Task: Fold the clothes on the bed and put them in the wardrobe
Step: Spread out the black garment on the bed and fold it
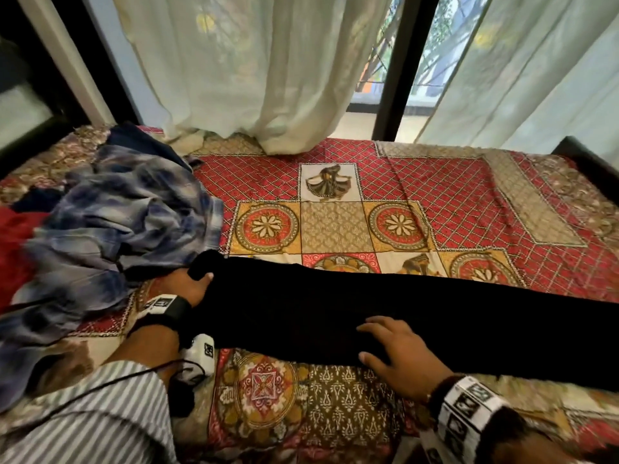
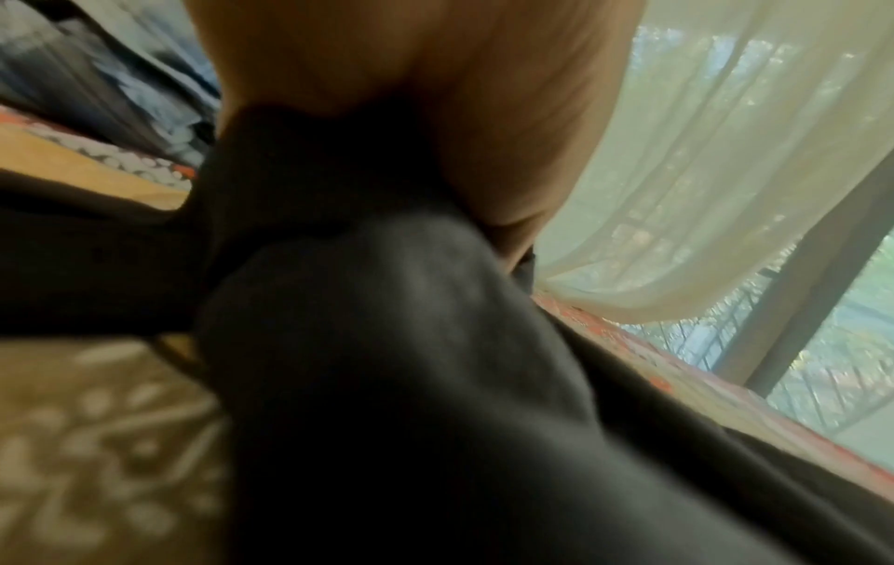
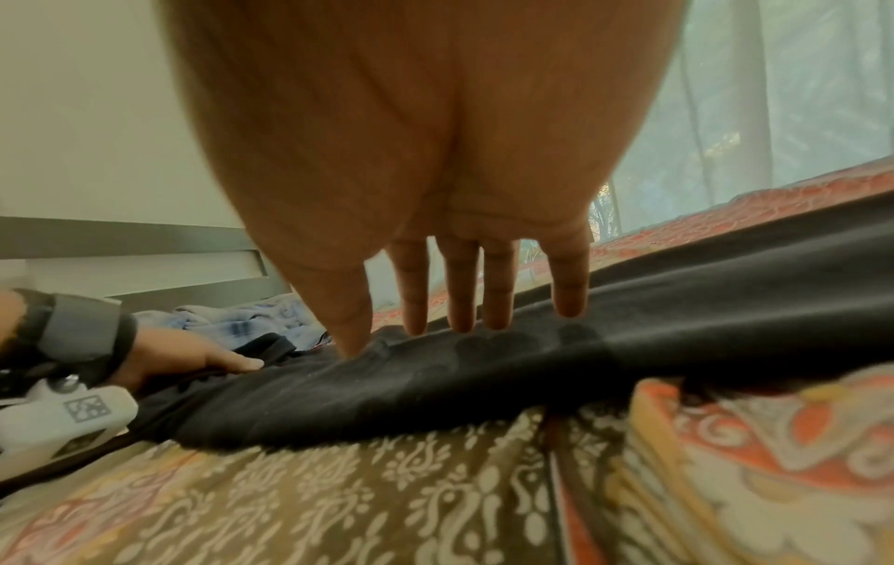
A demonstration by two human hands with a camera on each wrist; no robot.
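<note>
step: i am folding the black pants point(image 1: 385, 316), laid long and flat on the bed point(image 1: 335, 226).
left hand point(image 1: 189, 284): it holds one end of the pants, fingers curled round the cloth.
right hand point(image 1: 398, 354): flat on the pants, fingers straight and spread, pressing down.
next: i think i lift the left end and bring it over past my right hand, edges lined up.
pile: blue clothes point(image 1: 110, 229) wait just past my left hand.
room: pale curtains point(image 1: 268, 68) hang past the bed. i see no wardrobe.
</note>
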